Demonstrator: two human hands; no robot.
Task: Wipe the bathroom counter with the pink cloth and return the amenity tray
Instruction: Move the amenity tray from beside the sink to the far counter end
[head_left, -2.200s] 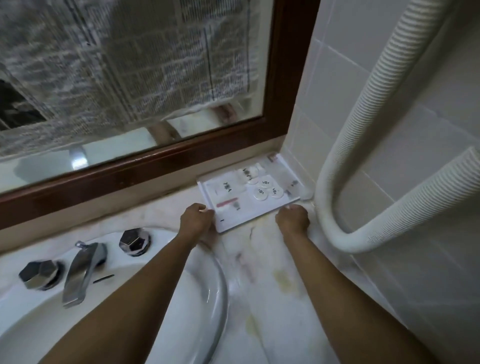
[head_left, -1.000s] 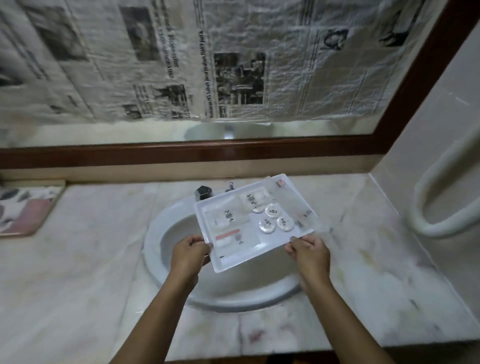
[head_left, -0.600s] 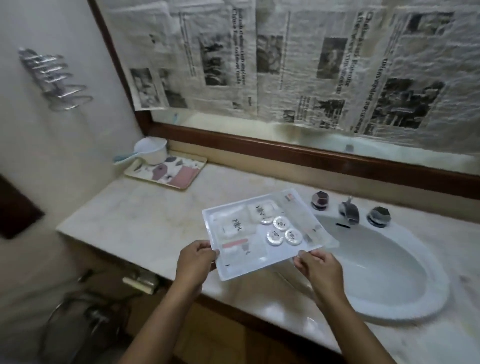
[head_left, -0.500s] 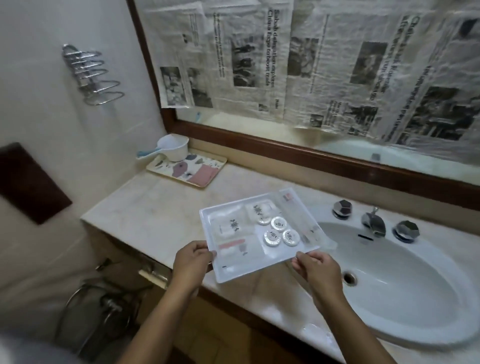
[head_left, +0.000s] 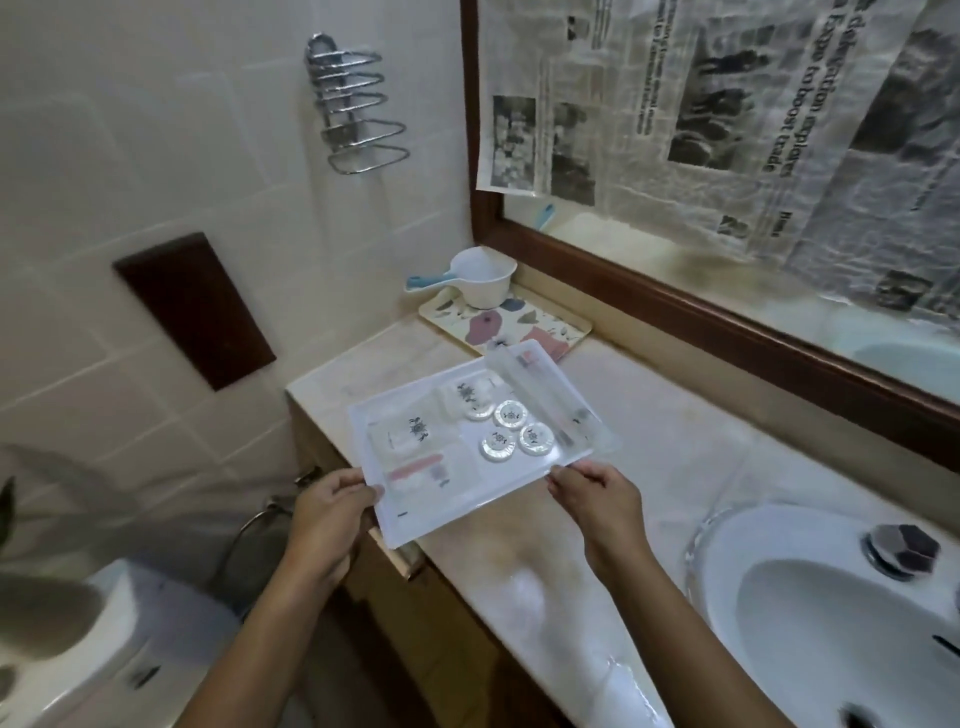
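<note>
Marble counter (head_left: 670, 467) runs under a papered mirror; above its left end, the amenity tray (head_left: 470, 467) is held level, left hand (head_left: 332, 506) and right hand (head_left: 597, 491) each pinching its near edge.

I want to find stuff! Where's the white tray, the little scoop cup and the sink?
white tray (head_left: 415, 512): head view, bare front part near the left hand.
scoop cup (head_left: 488, 283): head view, its white side wall.
sink (head_left: 810, 535): head view, its white rim.
</note>
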